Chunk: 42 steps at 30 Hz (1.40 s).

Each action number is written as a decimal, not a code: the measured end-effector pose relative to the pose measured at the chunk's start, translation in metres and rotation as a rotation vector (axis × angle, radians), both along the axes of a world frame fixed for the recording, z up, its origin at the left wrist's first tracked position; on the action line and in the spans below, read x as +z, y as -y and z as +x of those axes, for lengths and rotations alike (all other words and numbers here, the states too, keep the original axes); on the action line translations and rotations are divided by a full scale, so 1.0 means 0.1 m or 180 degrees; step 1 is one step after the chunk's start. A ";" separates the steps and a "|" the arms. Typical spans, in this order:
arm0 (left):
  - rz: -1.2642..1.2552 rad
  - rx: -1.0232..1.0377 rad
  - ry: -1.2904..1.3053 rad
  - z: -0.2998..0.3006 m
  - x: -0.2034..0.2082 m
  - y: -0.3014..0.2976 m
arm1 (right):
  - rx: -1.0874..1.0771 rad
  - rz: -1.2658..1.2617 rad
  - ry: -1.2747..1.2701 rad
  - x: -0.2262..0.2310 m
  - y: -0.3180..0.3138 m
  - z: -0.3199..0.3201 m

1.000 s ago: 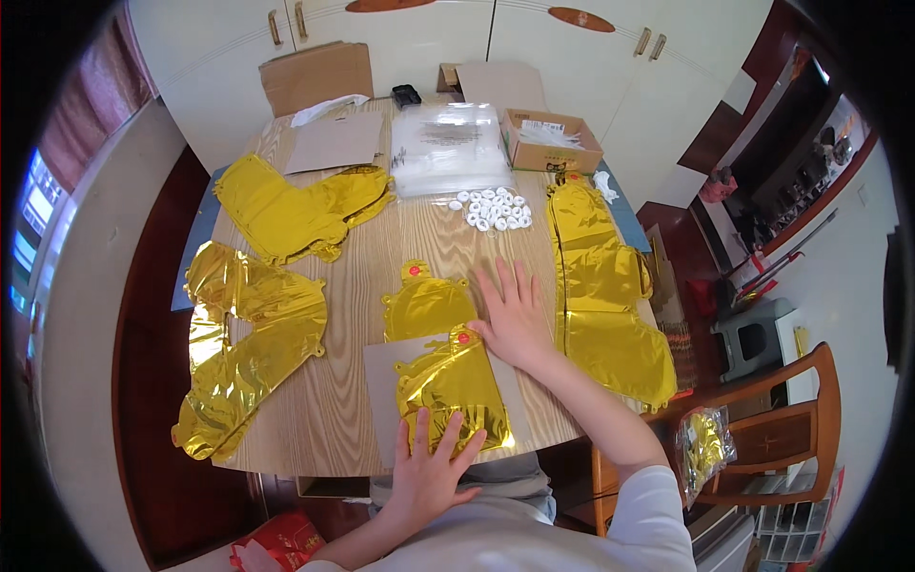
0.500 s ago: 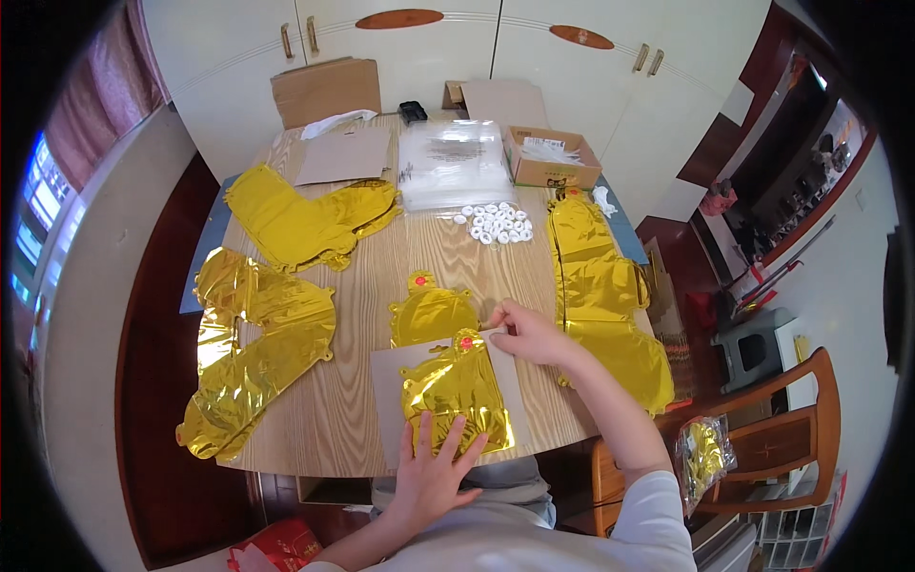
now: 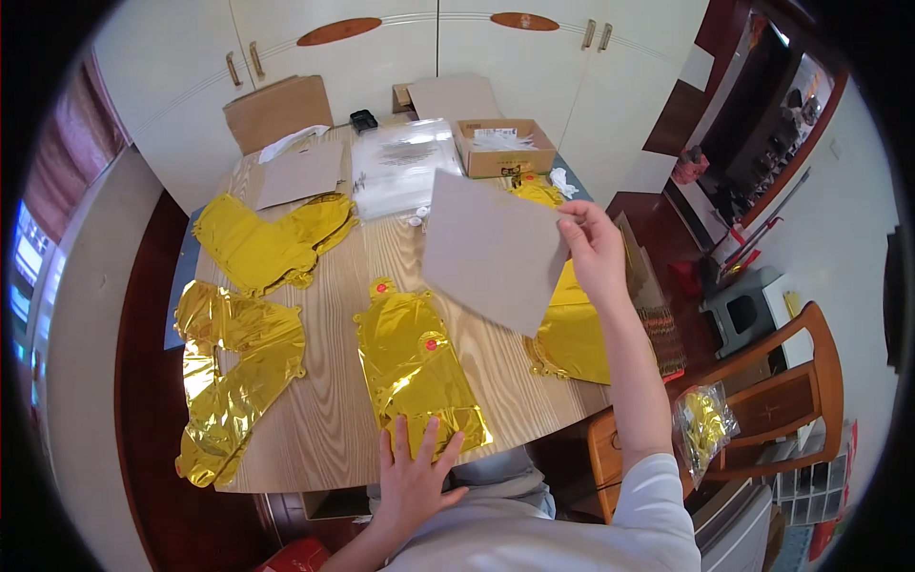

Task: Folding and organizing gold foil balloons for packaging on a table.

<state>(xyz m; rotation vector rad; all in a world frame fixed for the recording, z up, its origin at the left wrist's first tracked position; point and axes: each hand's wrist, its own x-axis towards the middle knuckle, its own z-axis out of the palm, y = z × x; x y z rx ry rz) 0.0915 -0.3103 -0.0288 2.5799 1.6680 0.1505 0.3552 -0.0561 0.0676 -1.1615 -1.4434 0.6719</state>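
Observation:
A flattened gold foil balloon [image 3: 405, 334] with red dots lies folded in front of me, near the table's front edge. My left hand [image 3: 419, 477] presses on its lower end with the fingers spread. Raised above the table's right side, a grey cardboard sheet [image 3: 496, 253] hangs tilted from my right hand [image 3: 593, 250], pinched at its right edge between thumb and fingers. Behind the sheet another gold foil balloon [image 3: 577, 334] is partly hidden. On the left lie more gold foil balloons, a shiny one [image 3: 238, 343] in front and a stack [image 3: 257, 243] farther back.
Clear plastic bags [image 3: 400, 167] lie at the back, with a cardboard box [image 3: 505, 148] beside them. A few white rings [image 3: 416, 219] show past the raised sheet. Another cardboard sheet [image 3: 300, 176] lies back left. A wooden chair [image 3: 762, 410] stands at the right.
My right hand has lifted the cardboard sheet off the balloon, up and to the right. The balloon's upper part is now uncovered. My left hand stays on its lower end. The view has shifted slightly.

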 end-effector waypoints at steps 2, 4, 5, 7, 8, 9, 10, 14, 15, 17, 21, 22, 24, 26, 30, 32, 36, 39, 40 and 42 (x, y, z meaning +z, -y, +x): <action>0.0020 -0.0017 -0.0033 0.01 0.01 -0.01 | 0.0008 0.0522 -0.0226 0.05 0.11 0.04; 0.0002 -0.0024 -0.0055 0.02 0.03 -0.01 | -0.0198 0.0937 0.0152 0.11 0.30 0.00; -0.0007 -0.0019 -0.0066 0.03 0.03 -0.01 | -0.0293 0.1141 0.0342 0.10 0.38 -0.02; -0.0009 -0.0018 -0.0064 0.03 0.03 -0.01 | -0.0357 0.1440 0.0725 0.04 0.51 0.00; -0.0010 -0.0010 -0.0064 0.03 0.03 -0.01 | -0.0382 0.1588 0.0916 0.01 0.57 -0.01; -0.0011 -0.0017 -0.0058 0.03 0.03 -0.01 | -0.0380 0.1774 0.0954 0.00 0.62 -0.01; -0.0013 -0.0019 -0.0054 0.02 0.02 -0.01 | -0.0374 0.1959 0.0989 -0.02 0.67 -0.02; 0.0008 0.0006 -0.0073 0.01 0.02 0.00 | -0.0170 0.2828 0.1628 -0.18 0.81 0.07; 0.0009 0.0004 -0.0082 0.01 0.01 -0.01 | -0.0055 0.3064 0.1862 -0.25 0.82 0.11; 0.0014 -0.0014 -0.0080 0.01 0.00 -0.01 | 0.0155 0.3054 0.2292 -0.40 0.83 0.19; -0.0039 0.0030 -0.0036 0.00 -0.02 0.00 | 0.0555 0.2464 0.3020 -0.67 0.94 0.38; -0.0067 0.0041 0.0001 0.00 -0.01 0.00 | 0.0625 0.2279 0.3147 -0.73 0.99 0.41; -0.0084 0.0056 0.0023 0.01 -0.01 0.00 | 0.0963 0.1846 0.3162 -0.84 1.05 0.44; -0.0062 0.0067 -0.0003 0.01 -0.01 0.01 | 0.1189 0.1512 0.3167 -0.89 1.08 0.46; -0.0060 0.0081 -0.0075 0.01 0.03 0.02 | 0.1536 0.1250 0.3132 -0.75 1.08 0.26; -0.0048 0.0014 -0.0148 0.01 0.03 0.01 | 0.1672 0.1215 0.3031 -0.78 1.10 0.12; -0.0101 -0.0016 -0.0121 -0.01 0.06 0.00 | 0.2075 0.1406 0.2963 -0.85 0.99 -0.18; -0.0082 -0.0023 -0.0103 -0.03 0.04 0.01 | 0.2314 0.1410 0.2991 -0.94 0.89 -0.29; -0.0084 -0.0014 -0.0088 -0.03 0.04 0.02 | 0.2367 0.1439 0.3015 -0.95 0.87 -0.31; -0.0082 -0.0010 -0.0072 -0.03 0.03 0.02 | 0.2409 0.1509 0.3049 -0.97 0.83 -0.33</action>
